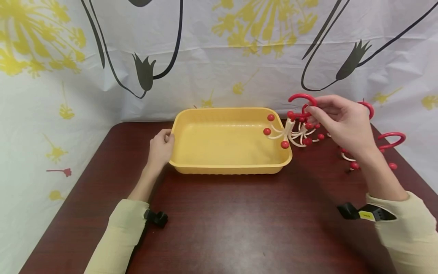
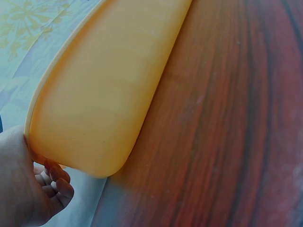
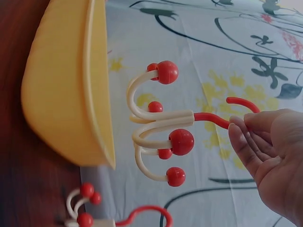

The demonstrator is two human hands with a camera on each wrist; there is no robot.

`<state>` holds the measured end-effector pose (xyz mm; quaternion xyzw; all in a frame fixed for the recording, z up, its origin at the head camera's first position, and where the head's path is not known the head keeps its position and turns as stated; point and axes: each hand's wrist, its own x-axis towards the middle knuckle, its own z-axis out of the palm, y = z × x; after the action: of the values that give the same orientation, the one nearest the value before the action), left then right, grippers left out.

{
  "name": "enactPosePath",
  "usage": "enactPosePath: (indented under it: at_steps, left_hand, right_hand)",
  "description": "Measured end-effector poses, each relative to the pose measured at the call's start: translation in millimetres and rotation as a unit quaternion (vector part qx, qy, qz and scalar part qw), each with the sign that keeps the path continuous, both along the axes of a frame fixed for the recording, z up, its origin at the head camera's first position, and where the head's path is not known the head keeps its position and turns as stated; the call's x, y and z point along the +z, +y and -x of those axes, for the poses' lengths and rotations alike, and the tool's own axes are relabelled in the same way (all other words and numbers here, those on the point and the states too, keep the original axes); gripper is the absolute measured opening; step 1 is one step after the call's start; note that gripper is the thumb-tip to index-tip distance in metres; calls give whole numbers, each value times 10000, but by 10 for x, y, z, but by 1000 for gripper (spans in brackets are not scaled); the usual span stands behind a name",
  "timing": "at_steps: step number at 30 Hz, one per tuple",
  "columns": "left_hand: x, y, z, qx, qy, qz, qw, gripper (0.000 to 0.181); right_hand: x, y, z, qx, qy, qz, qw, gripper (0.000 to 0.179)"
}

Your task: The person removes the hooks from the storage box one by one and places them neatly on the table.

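My right hand (image 1: 345, 121) pinches the red hook of a multi-prong hanging hook (image 3: 175, 118), whose cream prongs end in red balls. In the head view the hook is up over the right end of a yellow plastic tub (image 1: 222, 148). In the right wrist view its prongs hang beside the tub's wall, apart from it. At the tub's left rim my left hand (image 1: 161, 148) grips the edge, its fingers curled; the thumb is mostly hidden. No items show inside the tub. More such hooks (image 1: 392, 140) lie on the table behind and beside my right hand, partly covered by it.
The dark reddish wood table (image 1: 226, 220) runs beneath everything. Behind it and along both sides hangs a white patterned curtain (image 1: 212, 76), close to the tub's back edge. Black cameras (image 1: 369, 213) sit on the cuffs of both sleeves.
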<state>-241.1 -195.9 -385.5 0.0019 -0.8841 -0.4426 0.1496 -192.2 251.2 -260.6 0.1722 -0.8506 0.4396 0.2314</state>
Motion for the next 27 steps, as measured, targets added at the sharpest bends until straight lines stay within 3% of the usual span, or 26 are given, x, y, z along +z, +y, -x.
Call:
enactPosePath:
  at_steps: [17, 27]
  left_hand:
    - [-5, -5, 7, 22, 51, 36, 10000, 36]
    - [5, 4, 2, 41, 31, 17, 10000, 37]
  right_hand:
    - [-155, 575, -150, -563, -308, -111, 9979, 23]
    - [-325, 754, -177, -628, -591, -121, 9962, 18]
